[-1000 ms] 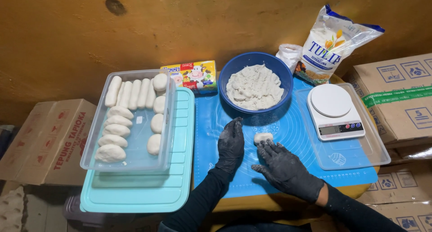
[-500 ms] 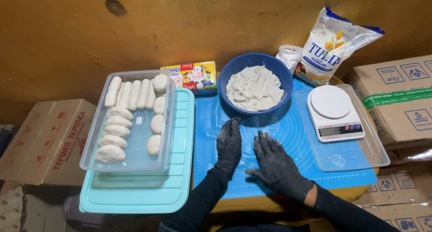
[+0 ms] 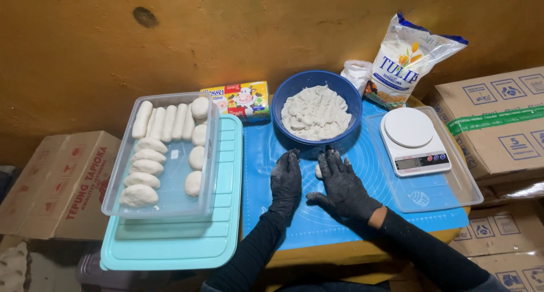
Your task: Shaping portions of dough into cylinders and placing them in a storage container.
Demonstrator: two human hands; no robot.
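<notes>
Warm, moderately dim light falls from above onto the blue mat point(image 3: 345, 224), leaving soft shadows under the blue bowl point(image 3: 316, 106). A faint sheen marks the clear container point(image 3: 122, 178) left of the bowl. Focus is sharp; edges bend slightly, corners darken.

Makeshift home food-prep corner: dough bowl point(image 3: 316, 108), kitchen scale point(image 3: 414, 140), flour bag point(image 3: 403, 60), stacked cartons point(image 3: 498, 122).

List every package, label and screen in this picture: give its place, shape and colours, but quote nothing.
Flour bag: behind the scale, white with blue trim, upright.
Carton: left of the blue bowl, flat, yellow and red.
Scale screen: front of the white scale, small, grey.
Cardboard boxes: far right, brown, blue marks, green tape.
Cardboard box: far left, brown, red print.
</notes>
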